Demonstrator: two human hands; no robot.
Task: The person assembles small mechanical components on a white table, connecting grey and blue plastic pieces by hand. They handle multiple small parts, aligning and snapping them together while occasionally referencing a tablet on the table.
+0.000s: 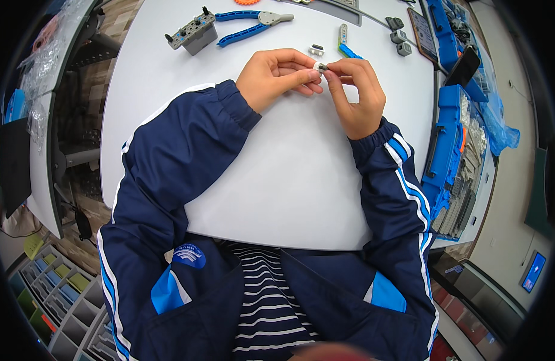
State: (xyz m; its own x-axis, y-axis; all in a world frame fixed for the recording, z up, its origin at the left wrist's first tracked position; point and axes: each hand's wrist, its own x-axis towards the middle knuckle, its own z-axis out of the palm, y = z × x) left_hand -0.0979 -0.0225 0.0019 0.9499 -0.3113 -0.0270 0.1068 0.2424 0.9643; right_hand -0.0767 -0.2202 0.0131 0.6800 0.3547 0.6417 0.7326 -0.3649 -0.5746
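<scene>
One pale worktop (265, 198) spreads across the middle of the view. Beside it on the right stands a blue case (449, 129). The left sleeve (175, 144) is bent wide, its forearm slanting up and rightward; the right sleeve (385, 192) runs straighter, angling in at the wrist. Beyond the left wrist lie blue-handled pliers (262, 23), jaws pointing right.

Both hands meet near the far side of the worktop. The left hand (268, 75) comes in sideways, thumb and forefinger pinched on a small white piece (318, 66), the other fingers loosely curled beneath. The right hand (358, 99) points upward and inward, thumb and forefinger closed on a dark pin (324, 68) at that piece.

Up left is a grey block (196, 39) with black pegs; past the fingertips lie a grey beam (343, 37) and a smaller loose piece (316, 50).

The white piece, held just above the worktop between the two hands, looks light, stiff and probably smooth, so easily dropped; its rim seems the best hold. The pin, tinier, likely hard plastic, suits a fingertip grip at its outer end. Whether it sits inside the piece, I cannot tell.
</scene>
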